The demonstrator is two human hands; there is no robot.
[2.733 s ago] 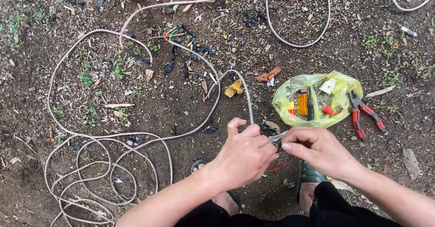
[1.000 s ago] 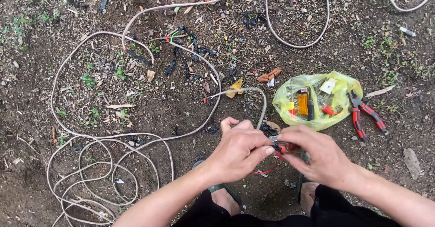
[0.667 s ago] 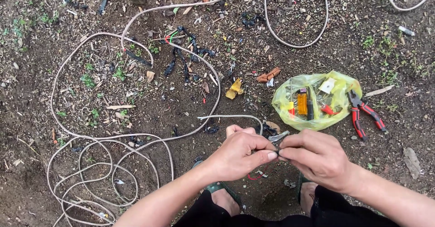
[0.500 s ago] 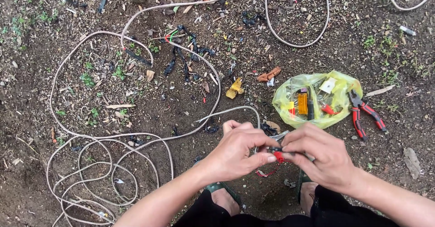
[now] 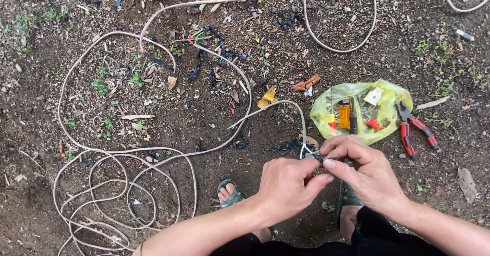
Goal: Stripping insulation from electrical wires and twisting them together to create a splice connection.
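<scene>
Head view: left hand [image 5: 286, 187] and right hand [image 5: 365, 172] pinch white cable [image 5: 301, 128]

Bare soil ground [image 5: 61, 205] below you, scattered with twigs and leaf bits. Landmark: the yellow plastic bag [image 5: 365, 128]. Just right of it lie red-handled pliers [image 5: 414, 129]; well to its left, coils of pale cable [image 5: 122, 184]; up and left of it, black insulation scraps [image 5: 209, 64]; near its left edge, an orange scrap [image 5: 306, 83].

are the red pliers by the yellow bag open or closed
Open: the red pliers lie on the dirt with their handles spread apart, untouched, beside the yellow bag.
</scene>
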